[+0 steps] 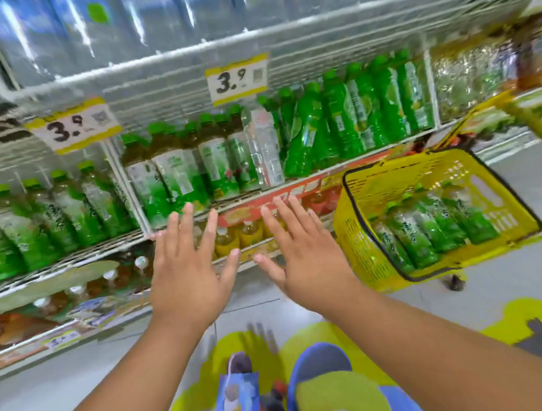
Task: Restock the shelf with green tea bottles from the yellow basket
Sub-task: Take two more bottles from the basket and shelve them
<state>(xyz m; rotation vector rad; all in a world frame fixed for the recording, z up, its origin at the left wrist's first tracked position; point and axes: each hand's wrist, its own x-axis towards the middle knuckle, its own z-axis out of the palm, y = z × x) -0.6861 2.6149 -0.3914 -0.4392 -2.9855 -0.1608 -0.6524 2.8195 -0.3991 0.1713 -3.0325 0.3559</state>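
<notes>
A yellow basket (362, 249) stands on the floor at the right, holding several green tea bottles (429, 234) lying on their sides. The white wire shelf (71, 255) carries rows of green tea bottles (175, 177) with white-and-green labels; more stand at the far left (35, 222). My left hand (187, 275) and my right hand (306, 251) are stretched out side by side in front of the shelf's edge, palms down, fingers spread and straight. Neither hand holds anything. The basket lies just right of my right hand.
Bright green bottles (369, 108) fill the shelf section to the right, with one clear bottle (264, 147) among them. Yellow drink bottles (233, 238) sit on the lower shelf behind my hands. Price tags (235, 79) hang above. Water packs (116, 25) fill the top shelf.
</notes>
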